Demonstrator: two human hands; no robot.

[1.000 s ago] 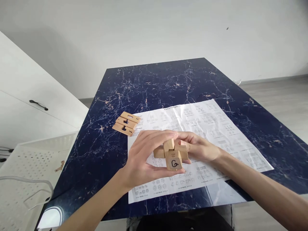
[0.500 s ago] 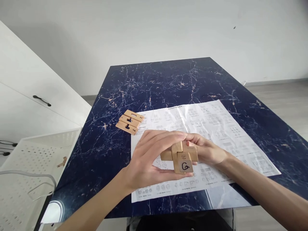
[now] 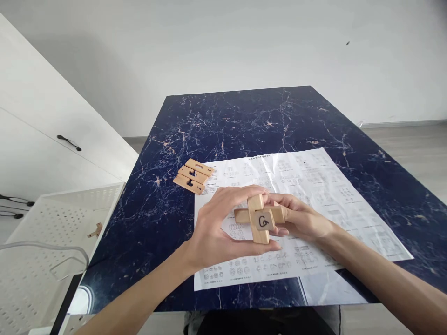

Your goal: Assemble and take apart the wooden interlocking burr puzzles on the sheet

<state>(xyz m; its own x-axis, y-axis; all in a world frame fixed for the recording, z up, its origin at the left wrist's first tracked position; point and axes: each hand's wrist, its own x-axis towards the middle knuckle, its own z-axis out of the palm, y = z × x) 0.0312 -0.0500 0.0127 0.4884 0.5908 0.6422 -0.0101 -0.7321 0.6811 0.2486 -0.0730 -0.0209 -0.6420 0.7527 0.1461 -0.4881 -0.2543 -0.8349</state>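
Above the printed sheet I hold a cross-shaped wooden interlocking puzzle of several light bars, with a "G" marked in black on the bar end facing me. My left hand spans it from the left, fingers over its top and thumb along its underside. From the right, my right hand grips the sideways bar; some of its fingers are hidden behind the wood. Three flat wooden pieces with cut-outs, numbered 1, 2 and 3, lie side by side at the sheet's upper left corner.
The creased paper sheet with small printed diagrams covers part of the dark blue marbled table. Left of the table stands a white perforated basket with a small wooden piece inside. A white cabinet is behind it.
The puzzle has been turned in my hands: the "G" end sits higher, and the upright bar now shows below it. The whole view has shifted slightly.
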